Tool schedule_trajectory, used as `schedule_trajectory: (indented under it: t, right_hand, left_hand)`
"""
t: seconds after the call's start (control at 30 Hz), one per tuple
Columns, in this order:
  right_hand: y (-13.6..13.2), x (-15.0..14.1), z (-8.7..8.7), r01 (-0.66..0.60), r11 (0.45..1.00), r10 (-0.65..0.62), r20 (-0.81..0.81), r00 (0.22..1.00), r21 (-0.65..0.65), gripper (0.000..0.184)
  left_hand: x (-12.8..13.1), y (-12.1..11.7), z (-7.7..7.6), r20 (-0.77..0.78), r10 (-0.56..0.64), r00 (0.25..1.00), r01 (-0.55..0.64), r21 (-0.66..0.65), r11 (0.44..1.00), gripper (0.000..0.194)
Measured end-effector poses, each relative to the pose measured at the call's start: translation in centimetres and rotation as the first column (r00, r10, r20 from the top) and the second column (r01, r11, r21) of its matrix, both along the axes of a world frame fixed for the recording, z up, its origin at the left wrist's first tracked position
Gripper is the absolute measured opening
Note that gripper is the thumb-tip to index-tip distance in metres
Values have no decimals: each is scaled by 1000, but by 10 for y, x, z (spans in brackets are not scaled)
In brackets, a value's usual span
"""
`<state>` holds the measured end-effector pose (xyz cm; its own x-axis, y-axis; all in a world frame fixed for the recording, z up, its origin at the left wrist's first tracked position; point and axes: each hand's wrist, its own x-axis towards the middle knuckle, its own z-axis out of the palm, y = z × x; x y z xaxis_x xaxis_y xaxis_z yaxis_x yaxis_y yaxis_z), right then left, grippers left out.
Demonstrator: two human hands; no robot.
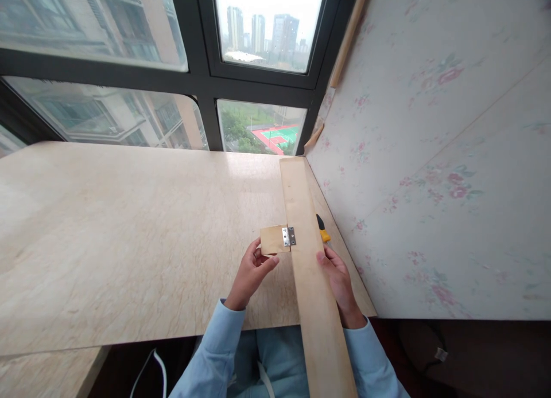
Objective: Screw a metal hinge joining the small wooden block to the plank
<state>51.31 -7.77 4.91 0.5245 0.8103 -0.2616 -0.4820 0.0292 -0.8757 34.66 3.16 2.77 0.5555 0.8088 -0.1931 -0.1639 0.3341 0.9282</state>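
Note:
A long, pale wooden board (306, 214) runs from near the window, over the counter's front edge, to my lap. My right hand (340, 277) is closed on its right edge, thumb on top and fingers along the side. A silver metal hinge (288, 236) with screw holes joins the board's left edge to a small square wooden piece (272, 240). My left hand (253, 272) grips that piece at its lower left corner, the thumb lying just under the lower edge. A tool with a black and yellow handle (323, 229) is partly hidden behind the long board.
A beige marble-patterned counter (129, 231) stretches left. Dark window frames (258, 84) stand at its back, and a floral-papered wall (430, 157) closes off the right. A white cable (160, 366) hangs below the front edge at left.

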Motion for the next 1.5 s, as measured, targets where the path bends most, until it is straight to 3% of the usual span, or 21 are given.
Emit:
schedule_trajectory:
  t: [0.17,0.33,0.5,0.87,1.23,1.5]
  right_hand:
    - [5,9,-9,-22,1000,22,-25,999,-3,50]
    - [12,15,-13,-65,997,63,-27,998,-46,48]
    - [14,16,-16,-61,995,59,-25,998,-80,45]
    - [23,21,-16,-19,989,21,13,1000,-147,49]
    - [30,36,-19,-38,984,50,63,997,-172,48]
    - [33,40,-25,-103,976,115,49,992,-190,46]
  left_hand:
    - [1,-1,-5,-20,41,999,-43,-125,991,70]
    - [2,0,-9,80,141,987,-113,-286,951,66]
    - [6,3,-13,144,203,969,-139,-365,920,55]
    - [9,12,-13,120,212,970,-148,-402,904,53]
    - [32,34,-21,44,298,954,-280,-232,931,46]
    - [31,41,-21,45,299,953,-278,-256,926,42]
